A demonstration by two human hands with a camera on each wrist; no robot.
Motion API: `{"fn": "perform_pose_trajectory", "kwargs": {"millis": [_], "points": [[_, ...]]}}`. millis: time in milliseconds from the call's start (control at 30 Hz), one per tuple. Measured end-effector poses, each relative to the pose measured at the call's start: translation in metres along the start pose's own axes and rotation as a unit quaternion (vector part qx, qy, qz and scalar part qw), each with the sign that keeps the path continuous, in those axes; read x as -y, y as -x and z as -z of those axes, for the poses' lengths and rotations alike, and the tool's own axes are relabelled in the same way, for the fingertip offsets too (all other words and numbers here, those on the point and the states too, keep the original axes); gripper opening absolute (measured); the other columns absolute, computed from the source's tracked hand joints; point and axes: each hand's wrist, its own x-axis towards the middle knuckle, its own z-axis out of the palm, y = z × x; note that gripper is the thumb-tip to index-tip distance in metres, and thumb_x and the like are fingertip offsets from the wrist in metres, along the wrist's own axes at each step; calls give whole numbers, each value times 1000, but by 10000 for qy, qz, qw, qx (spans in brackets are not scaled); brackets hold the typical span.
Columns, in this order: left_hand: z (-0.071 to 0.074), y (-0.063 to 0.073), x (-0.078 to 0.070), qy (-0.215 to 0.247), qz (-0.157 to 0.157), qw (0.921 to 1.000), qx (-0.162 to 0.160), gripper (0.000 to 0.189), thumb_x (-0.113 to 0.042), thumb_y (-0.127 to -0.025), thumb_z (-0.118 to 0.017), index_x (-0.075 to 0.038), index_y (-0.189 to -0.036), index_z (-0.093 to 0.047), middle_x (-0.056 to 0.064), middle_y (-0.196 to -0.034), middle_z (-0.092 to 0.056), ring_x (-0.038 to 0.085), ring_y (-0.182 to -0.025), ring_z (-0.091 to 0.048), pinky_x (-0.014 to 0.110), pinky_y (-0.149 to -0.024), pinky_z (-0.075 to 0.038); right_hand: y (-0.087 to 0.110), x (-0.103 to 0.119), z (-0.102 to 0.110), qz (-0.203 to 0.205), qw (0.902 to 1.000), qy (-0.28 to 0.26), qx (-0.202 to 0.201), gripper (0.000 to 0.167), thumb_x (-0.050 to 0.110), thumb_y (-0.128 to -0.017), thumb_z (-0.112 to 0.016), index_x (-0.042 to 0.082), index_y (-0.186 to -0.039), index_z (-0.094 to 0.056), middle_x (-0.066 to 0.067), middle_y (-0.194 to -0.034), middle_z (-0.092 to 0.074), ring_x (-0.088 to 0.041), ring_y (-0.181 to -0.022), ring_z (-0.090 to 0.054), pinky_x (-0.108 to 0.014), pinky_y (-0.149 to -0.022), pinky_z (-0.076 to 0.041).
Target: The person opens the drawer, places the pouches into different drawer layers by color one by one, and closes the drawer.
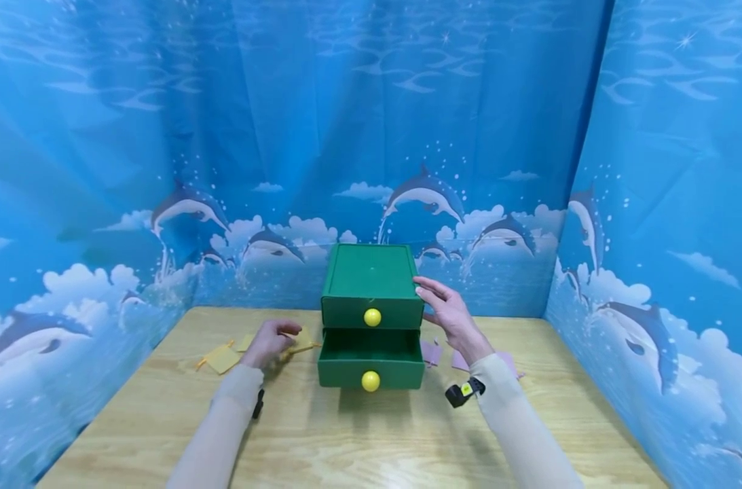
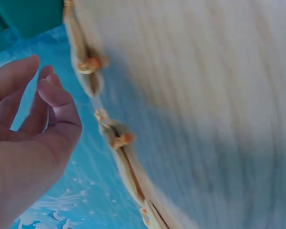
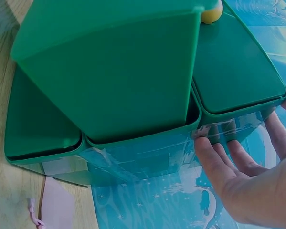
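Note:
A green drawer unit [image 1: 373, 272] stands on the table, its middle drawer [image 1: 345, 375] pulled out. The drawer's inside looks bare where it shows. My right hand [image 1: 451, 316] touches the unit's right side near the top, thumb at the upper edge and fingers against the side wall. To the left, my left hand [image 1: 270, 343] hovers over small yellow pouches [image 1: 223, 359] with orange cords. Its fingers curl loosely with nothing between them in the left wrist view, beside the pouches [image 2: 126, 167] there. The bottom drawer [image 3: 42, 119] is closed in the right wrist view.
Pale purple pouches [image 1: 432, 353] lie right of the unit, partly behind my right arm. Yellow round knobs [image 1: 371, 381] stick out from the drawer fronts. A blue dolphin-print curtain [image 1: 285, 170] surrounds the back and sides of the wooden table [image 1: 395, 448].

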Motion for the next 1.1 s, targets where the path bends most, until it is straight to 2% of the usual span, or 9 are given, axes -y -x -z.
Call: {"fn": "perform_pose_trajectory", "kwargs": {"millis": [133, 267, 400, 533, 767, 833, 967, 1100], "points": [[-1, -4, 5, -100, 213, 9997, 60, 35, 6, -91, -58, 5, -126, -60, 29, -131, -55, 43, -120, -54, 49, -93, -51, 2, 4, -1, -35, 10000, -62, 60, 48, 33, -102, -54, 19, -147, -46, -7, -156, -36, -29, -145, -31, -55, -111, -37], [-1, -8, 6, -159, 445, 9989, 31, 38, 2, -91, -60, 4, -129, -58, 31, -137, -49, 41, -118, -53, 43, -86, -52, 11, 15, -4, -20, 9999, -53, 115, 48, 29, -103, -53, 16, -148, -45, -10, -156, -35, -31, -145, -31, -55, -111, -37], [-2, -10, 9, -52, 655, 9978, 97, 41, -2, -93, -59, 2, -133, -55, 32, -140, -44, 33, -98, -57, 34, -72, -50, 17, 21, -7, -39, 9999, -9, 92, 47, 28, -103, -52, 16, -148, -45, -10, -157, -35, -31, -145, -31, -54, -111, -37], [-2, -11, 12, -88, 699, 9973, 214, 43, -1, -93, -59, 3, -135, -52, 33, -137, -44, 27, -83, -57, 31, -64, -49, 20, 21, -7, -44, 9999, 16, 120, 47, 29, -103, -53, 16, -148, -45, -9, -157, -34, -31, -146, -30, -54, -111, -37], [-1, -12, 12, -571, 666, 9954, 397, 46, -1, -91, -62, 1, -136, -52, 33, -139, -44, 30, -93, -57, 31, -68, -50, 20, 20, -7, -11, 9999, 54, 131, 46, 28, -103, -52, 16, -147, -46, -10, -156, -35, -31, -146, -31, -55, -112, -36], [-1, -13, 12, -715, 595, 9945, 477, 46, 0, -90, -62, 2, -135, -53, 33, -138, -46, 33, -99, -57, 33, -73, -51, 19, 21, -7, -19, 9999, 57, 114, 46, 28, -103, -52, 17, -147, -46, -9, -156, -35, -31, -145, -31, -55, -112, -36], [-1, -13, 12, -927, 386, 9935, 532, 45, 2, -86, -65, 6, -130, -56, 31, -132, -52, 38, -116, -53, 43, -91, -49, 18, 21, -7, -27, 9999, 56, 110, 46, 29, -103, -52, 17, -147, -47, -9, -156, -36, -30, -145, -31, -54, -111, -37], [-3, -15, 12, -998, 325, 9931, 531, 43, 3, -84, -66, 7, -126, -58, 28, -125, -57, 38, -116, -54, 48, -95, -48, 18, 21, -6, -28, 9999, 20, 123, 47, 29, -103, -53, 17, -147, -46, -10, -156, -36, -30, -145, -31, -54, -111, -37]]}}
